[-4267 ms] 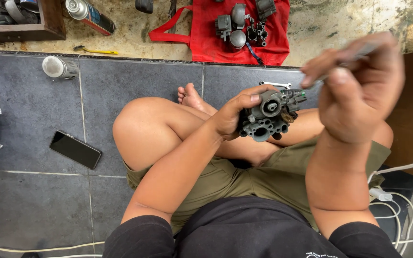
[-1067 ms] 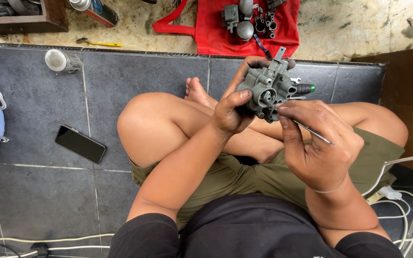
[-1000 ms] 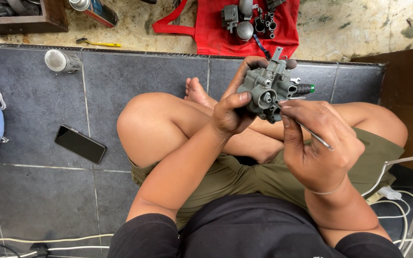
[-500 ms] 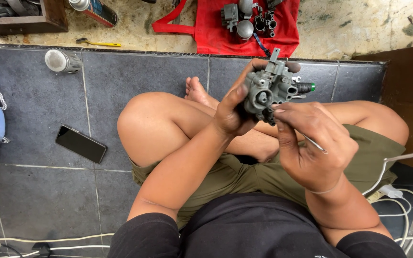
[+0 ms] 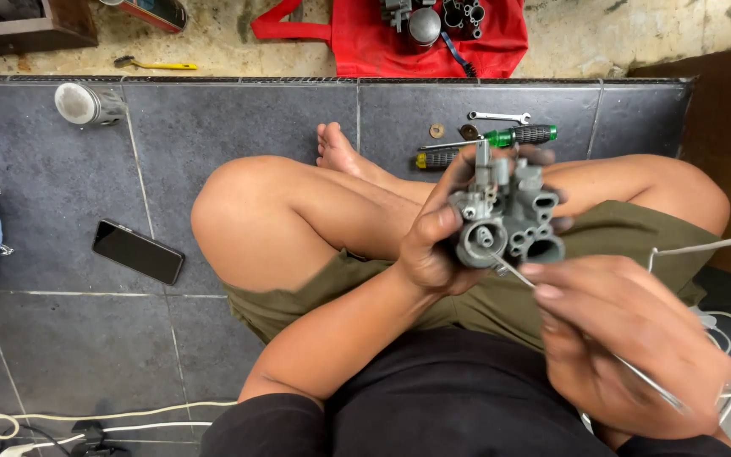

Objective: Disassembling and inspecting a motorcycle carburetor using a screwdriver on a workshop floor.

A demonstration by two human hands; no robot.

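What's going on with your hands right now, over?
Left hand grips grey metal carburetor over lap. Right hand pinches thin metal pick, tip at its underside. Screwdrivers on tiles beyond, clear of hands.

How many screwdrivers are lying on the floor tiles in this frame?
2: a green-handled screwdriver and a yellow-handled screwdriver, side by side on the tiles just beyond the grey metal part; that part may hide others.

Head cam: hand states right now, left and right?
Left hand: closed around the grey metal carburetor body.
Right hand: closed, pinching a thin metal probe whose tip meets the carburetor's underside.
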